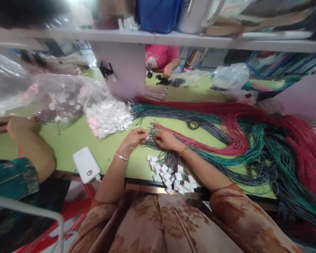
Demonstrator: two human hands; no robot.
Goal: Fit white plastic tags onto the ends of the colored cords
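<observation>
A shelf [173,38] overhangs the green table [76,140], across which long red, green and dark wires [252,140] sweep in from the right, their ends gathered just before the person, seemingly so each comes easily to the fingers. A clear bag of white connectors [109,117] lies just left of them, close enough to draw from. The left hand [135,137] pinches a few wire ends between closed fingertips and the right hand [165,140] is curled shut over the same bunch, while fitted connectors [171,175] fan out at the near edge.
</observation>
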